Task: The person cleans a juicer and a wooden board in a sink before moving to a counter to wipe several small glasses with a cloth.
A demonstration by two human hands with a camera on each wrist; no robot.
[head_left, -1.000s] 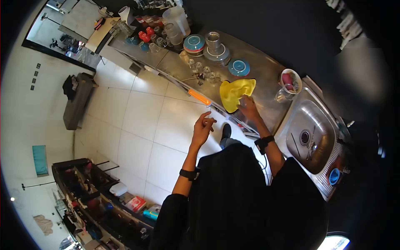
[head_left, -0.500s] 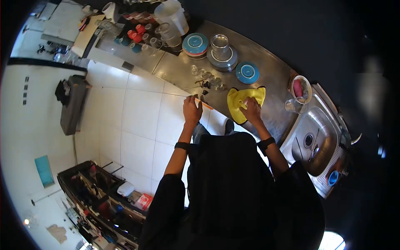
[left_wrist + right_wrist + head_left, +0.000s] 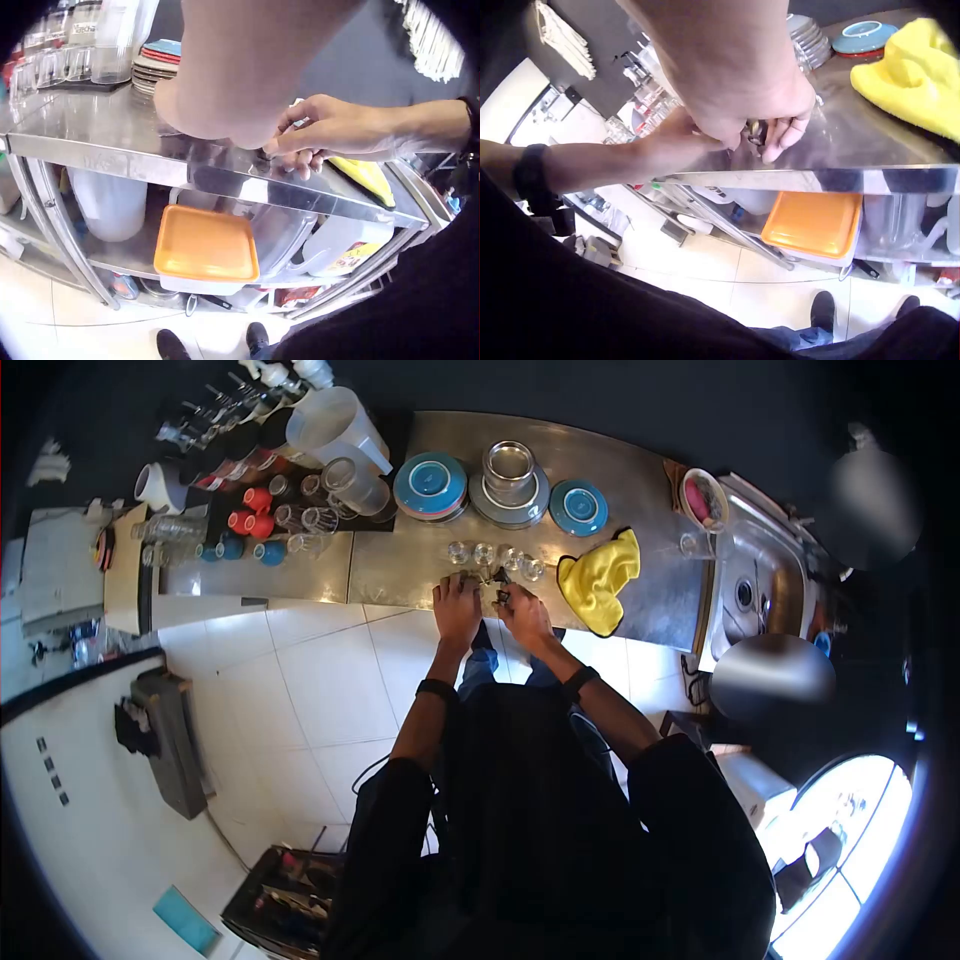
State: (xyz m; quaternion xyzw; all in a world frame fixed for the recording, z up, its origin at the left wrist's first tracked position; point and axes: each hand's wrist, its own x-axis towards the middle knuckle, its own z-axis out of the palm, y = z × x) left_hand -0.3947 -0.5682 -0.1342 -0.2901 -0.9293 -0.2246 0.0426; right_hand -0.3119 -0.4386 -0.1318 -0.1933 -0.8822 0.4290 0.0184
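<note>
At the counter's front edge, my right hand [image 3: 526,618] pinches a small dark metal piece [image 3: 756,133], its kind mostly hidden by the fingers. Close beside it, my left hand [image 3: 458,608] rests over the counter with fingers bent downward; I cannot tell whether it grips anything. Just beyond both hands stand several small clear glasses [image 3: 484,553] in a row, with a small black item [image 3: 500,574] in front of them. To the right, a crumpled yellow cloth [image 3: 600,582] with dark edging lies on the steel, apart from the hands.
Behind the glasses are stacks of blue-topped plates [image 3: 430,482], a metal container [image 3: 510,465] on grey plates, and a blue dish [image 3: 578,507]. Cups and pitchers crowd the left; a sink [image 3: 745,590] lies right. An orange-lidded box [image 3: 206,244] sits on the shelf below.
My right hand has left the yellow cloth and moved left to the small metal items. My left hand has come up to the counter edge beside it. The head view has turned.
</note>
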